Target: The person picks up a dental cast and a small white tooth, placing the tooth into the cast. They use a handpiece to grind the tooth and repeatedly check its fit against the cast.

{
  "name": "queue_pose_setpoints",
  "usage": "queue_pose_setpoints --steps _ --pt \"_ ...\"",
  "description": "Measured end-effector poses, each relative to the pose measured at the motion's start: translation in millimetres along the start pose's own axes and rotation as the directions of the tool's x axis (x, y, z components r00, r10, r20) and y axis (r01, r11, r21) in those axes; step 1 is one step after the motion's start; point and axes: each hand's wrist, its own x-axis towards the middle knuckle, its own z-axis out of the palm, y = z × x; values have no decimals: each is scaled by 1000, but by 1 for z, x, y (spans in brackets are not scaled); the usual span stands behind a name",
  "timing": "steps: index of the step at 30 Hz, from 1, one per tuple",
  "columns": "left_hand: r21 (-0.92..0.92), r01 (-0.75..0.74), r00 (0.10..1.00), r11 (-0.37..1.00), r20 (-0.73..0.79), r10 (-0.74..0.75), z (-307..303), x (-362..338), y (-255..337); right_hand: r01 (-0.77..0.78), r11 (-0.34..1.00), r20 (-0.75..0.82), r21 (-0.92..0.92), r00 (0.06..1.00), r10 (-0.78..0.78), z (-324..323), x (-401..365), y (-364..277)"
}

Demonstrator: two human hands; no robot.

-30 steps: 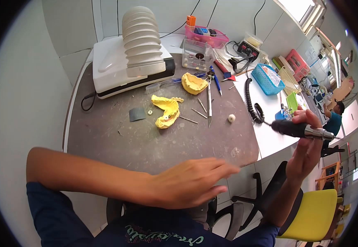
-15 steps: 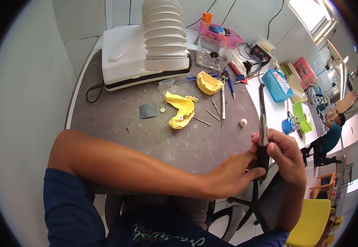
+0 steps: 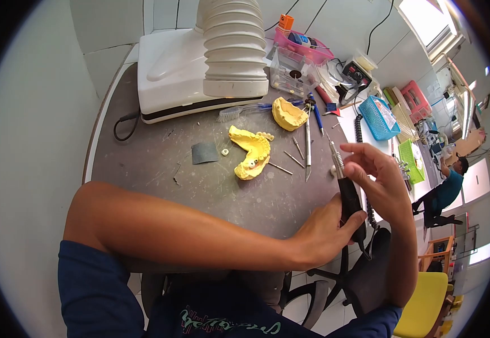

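Note:
My left hand (image 3: 324, 234) and my right hand (image 3: 377, 180) both hold a black and silver rotary handpiece (image 3: 345, 188) near the table's right edge. The left hand grips its black rear body from below. The right hand's fingers close around the silver front part, whose thin tip points up toward the table's far side. A yellow dental cast (image 3: 249, 151) lies on the dark table top (image 3: 200, 186), apart from both hands. A second yellow cast (image 3: 288, 114) sits farther back.
A white machine with a ribbed hose (image 3: 200, 62) fills the table's back. Hand tools, burs (image 3: 307, 141) and a small dark square (image 3: 204, 152) lie around the casts. Baskets, boxes and a coiled cable (image 3: 360, 127) sit on the white bench to the right. Another person (image 3: 448, 186) sits far right.
My left hand came up from my lap to the handpiece. My right hand brought the handpiece in from the right and turned its tip upward over the table edge.

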Motion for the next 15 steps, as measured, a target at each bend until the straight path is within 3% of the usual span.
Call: queue_pose_setpoints --steps 1,3,5,6,8,11,13,14,15 --pt "9 10 1000 1000 -1 -10 0 0 -1 41 999 -88 17 995 -39 3 7 3" --pt "21 3 1000 1000 6 -3 0 -2 2 75 997 -121 -2 990 -75 3 24 8" --pt "36 -6 1000 999 9 5 2 -3 0 -9 1000 39 15 999 9 1 41 5" --pt "-5 -54 998 999 -30 54 5 -3 -2 1 990 78 140 997 -12 4 48 8" --pt "-49 -107 992 993 -75 103 5 -2 -5 -14 978 75 207 997 -2 7 60 5" --pt "83 -65 997 994 -30 68 2 -4 -6 -61 964 48 259 998 50 7 83 11" --pt "161 -184 981 970 -37 192 2 -6 -6 -75 977 -83 -201 995 60 5 91 18" --pt "159 -185 980 970 -40 193 2 -8 -4 24 940 -209 -342 973 -101 12 89 24" --pt "178 -192 977 965 -62 206 2 -11 -2 27 939 -205 -344 973 -103 14 86 26"
